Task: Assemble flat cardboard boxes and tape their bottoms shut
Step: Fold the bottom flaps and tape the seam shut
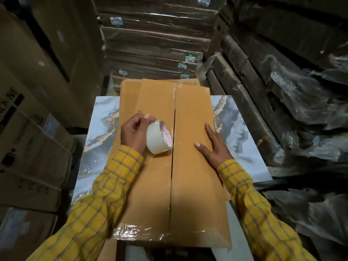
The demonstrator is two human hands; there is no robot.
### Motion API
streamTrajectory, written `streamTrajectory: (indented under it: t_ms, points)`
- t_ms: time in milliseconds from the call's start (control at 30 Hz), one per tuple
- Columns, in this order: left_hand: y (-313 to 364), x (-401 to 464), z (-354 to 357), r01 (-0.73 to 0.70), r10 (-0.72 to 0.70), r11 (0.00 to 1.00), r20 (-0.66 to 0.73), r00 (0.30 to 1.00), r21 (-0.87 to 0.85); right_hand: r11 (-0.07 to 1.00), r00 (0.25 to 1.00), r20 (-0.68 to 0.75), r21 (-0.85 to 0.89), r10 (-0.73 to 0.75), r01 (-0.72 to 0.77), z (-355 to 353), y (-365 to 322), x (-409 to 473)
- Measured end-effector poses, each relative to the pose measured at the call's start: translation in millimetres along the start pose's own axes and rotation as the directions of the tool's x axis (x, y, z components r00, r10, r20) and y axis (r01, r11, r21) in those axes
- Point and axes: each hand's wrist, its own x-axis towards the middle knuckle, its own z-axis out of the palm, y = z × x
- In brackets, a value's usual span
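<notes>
A cardboard box (190, 147) lies on the marbled counter (233, 125). Left hand (132, 132) grips a tape roll (160, 137) beside the centre seam (174, 129); right hand (211, 146), fingers (209, 129) spread, presses the flap. Best keep tape centred, flaps tight.

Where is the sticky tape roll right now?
In the head view, the tape roll is gripped by the left hand, just left of the seam on the cardboard box.
</notes>
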Motion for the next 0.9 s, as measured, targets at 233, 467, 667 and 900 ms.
streamTrajectory:
  t_ms: [233,467,667,900]
  points:
    - [10.1,13.6,37.4,0.006,-0.003,0.999,0.045,0.999,-0.051,1.000,1.000,0.013,-0.012,0.015,-0.014,-4.2,-3.4,3.1]
    - [13.9,39.4,64.6,0.159,-0.163,0.979,-0.023,0.986,-0.127,0.969,0.955,-0.177,-0.106,-0.239,0.223,-6.1,-32.0,24.6]
    - [12.5,55.7,88.7,0.163,-0.178,0.962,-0.047,0.983,-0.219,0.926,0.933,0.000,0.117,-0.360,0.358,10.3,-71.2,59.8]
    - [2.4,106.7,82.0,0.120,-0.116,0.991,0.072,0.991,-0.065,0.905,0.947,0.045,0.312,-0.317,0.288,8.5,-68.8,95.9]
